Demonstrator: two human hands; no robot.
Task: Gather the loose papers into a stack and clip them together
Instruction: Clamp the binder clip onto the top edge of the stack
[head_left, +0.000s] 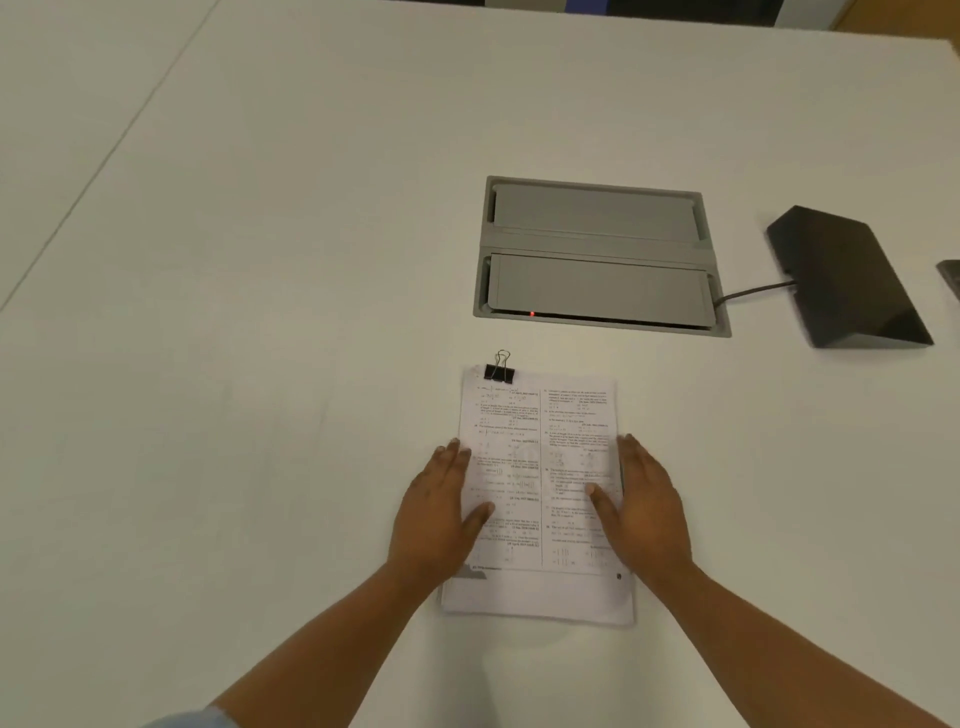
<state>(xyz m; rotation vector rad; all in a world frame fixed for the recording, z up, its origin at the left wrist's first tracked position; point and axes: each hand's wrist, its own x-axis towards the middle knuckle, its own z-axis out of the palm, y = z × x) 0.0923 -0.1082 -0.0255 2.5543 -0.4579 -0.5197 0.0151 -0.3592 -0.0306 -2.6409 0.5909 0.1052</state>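
Note:
A stack of printed papers (540, 447) lies flat on the white table (260, 364), squared up, with two columns of text on the top sheet. A black binder clip (498, 370) grips the stack's top left corner, its wire handles pointing away from me. My left hand (439, 512) rests flat against the stack's left edge, thumb lying on the page. My right hand (647, 506) lies flat against the right edge, thumb on the page too. Both hands have straight fingers and hold nothing.
A grey recessed cable box (597, 254) with two lids and a small red light sits in the table beyond the papers. A black wedge-shaped device (852, 280) with a cable stands at the right. Another dark object (950, 275) shows at the right edge.

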